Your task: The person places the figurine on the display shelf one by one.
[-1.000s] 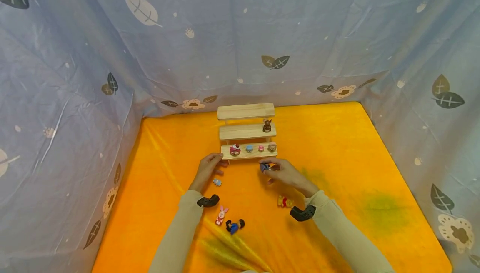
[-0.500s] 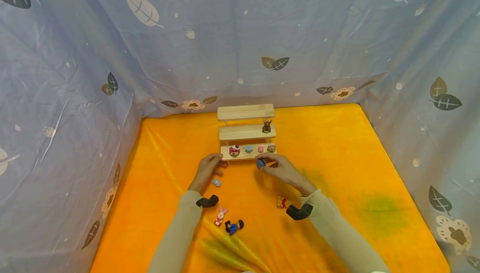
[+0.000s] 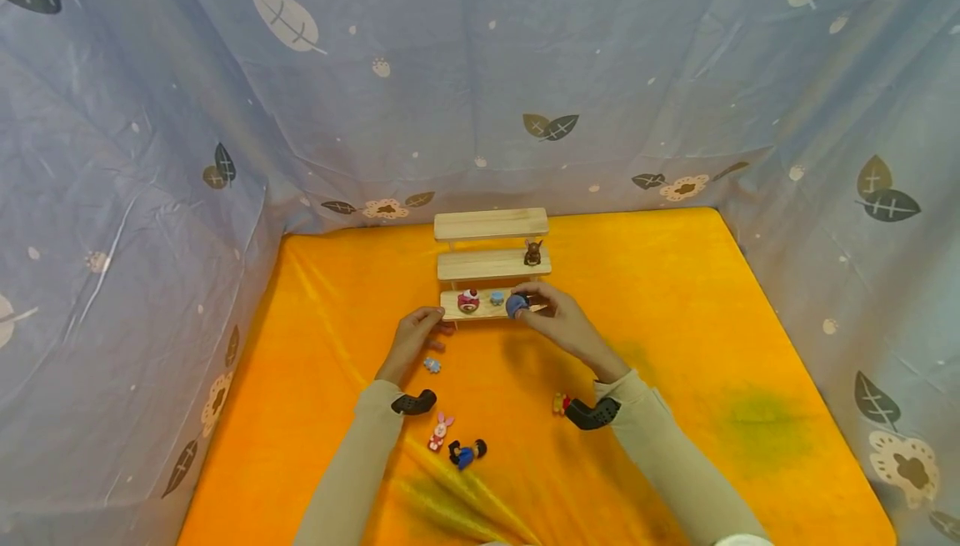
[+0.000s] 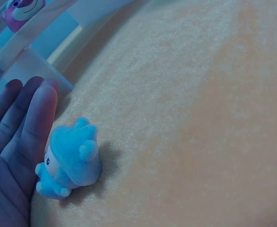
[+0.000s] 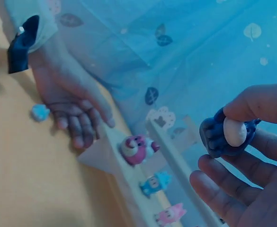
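My left hand (image 3: 417,338) is at the left end of the bottom tier of a wooden step shelf (image 3: 491,265). Its thumb touches the tier's corner, and the fingers extend loosely below. Beside those fingers a small light blue figurine (image 4: 73,160) lies on the cloth. Between thumb and fingers, my right hand (image 3: 562,323) pinches a dark blue figurine (image 5: 223,135) with a pale oval patch, held over the bottom tier. That tier carries a red-and-white figurine (image 3: 468,302), a light blue one (image 3: 497,298) and a pink one (image 5: 170,214). Its right end is hidden behind my right hand.
A brown figurine (image 3: 532,252) sits on the middle tier's right end. Nearer me on the orange cloth (image 3: 660,296) lie a pink rabbit figurine (image 3: 439,432), a blue-and-black figurine (image 3: 467,453) and a yellow-and-red figurine (image 3: 560,403). Patterned curtains (image 3: 480,71) enclose the cloth.
My right hand has moved forward and slightly left, bringing the dark blue figurine from in front of the bottom tier to over it. My left hand stays at the shelf's left end.
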A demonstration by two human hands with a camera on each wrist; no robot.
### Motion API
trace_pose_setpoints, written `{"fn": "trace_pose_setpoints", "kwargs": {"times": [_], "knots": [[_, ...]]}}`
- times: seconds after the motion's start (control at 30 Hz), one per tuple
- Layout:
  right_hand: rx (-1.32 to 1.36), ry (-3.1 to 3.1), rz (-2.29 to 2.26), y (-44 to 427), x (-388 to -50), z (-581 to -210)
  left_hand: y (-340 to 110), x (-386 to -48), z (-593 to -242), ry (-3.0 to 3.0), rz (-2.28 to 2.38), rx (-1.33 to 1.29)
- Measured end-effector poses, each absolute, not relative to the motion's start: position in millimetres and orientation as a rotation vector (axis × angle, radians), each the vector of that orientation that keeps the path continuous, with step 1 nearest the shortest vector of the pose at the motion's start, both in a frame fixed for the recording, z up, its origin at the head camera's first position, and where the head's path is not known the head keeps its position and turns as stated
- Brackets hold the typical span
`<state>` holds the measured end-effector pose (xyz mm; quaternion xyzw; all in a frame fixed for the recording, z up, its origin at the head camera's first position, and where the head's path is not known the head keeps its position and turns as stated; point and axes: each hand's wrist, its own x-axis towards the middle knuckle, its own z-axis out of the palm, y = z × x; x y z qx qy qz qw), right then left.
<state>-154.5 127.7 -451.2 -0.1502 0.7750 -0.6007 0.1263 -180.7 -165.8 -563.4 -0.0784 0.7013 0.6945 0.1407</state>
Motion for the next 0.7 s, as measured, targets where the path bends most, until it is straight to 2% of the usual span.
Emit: {"fn": "trace_pose_setpoints", "kwargs": {"times": [0.7], "knots": [[-0.495, 2.429, -1.692, 130, -190, -395, -167, -180, -564, 2.015, 2.02, -0.211]]}}
